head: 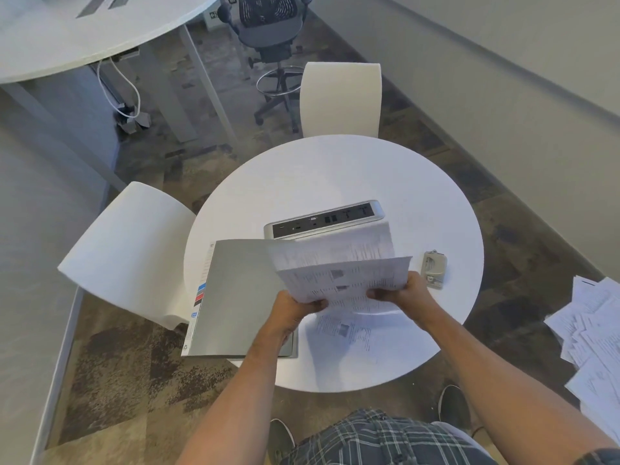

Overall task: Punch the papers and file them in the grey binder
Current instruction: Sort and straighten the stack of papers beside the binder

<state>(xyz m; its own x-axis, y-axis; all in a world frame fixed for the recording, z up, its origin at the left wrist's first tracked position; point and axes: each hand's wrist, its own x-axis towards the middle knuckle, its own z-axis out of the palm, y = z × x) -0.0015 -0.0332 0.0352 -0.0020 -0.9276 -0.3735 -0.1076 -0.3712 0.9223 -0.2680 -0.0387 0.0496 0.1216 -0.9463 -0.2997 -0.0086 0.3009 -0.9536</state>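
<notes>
The grey binder [241, 297] lies on the left part of the round white table [335, 169], with coloured index tabs along its left edge. I hold a sheaf of printed papers [342, 273] above the table, just right of the binder. My left hand [295, 310] grips their lower left edge and my right hand [399, 290] grips their lower right. Another printed sheet [345, 328] lies flat on the table under my hands. The grey hole punch [434, 269] rests at the table's right side, apart from both hands.
A silver power and socket box [323, 219] is set in the table's middle, behind the papers. Two white chairs [340, 99] [127, 253] stand at the far and left sides. Several loose sheets [593, 333] are piled at the right edge of view.
</notes>
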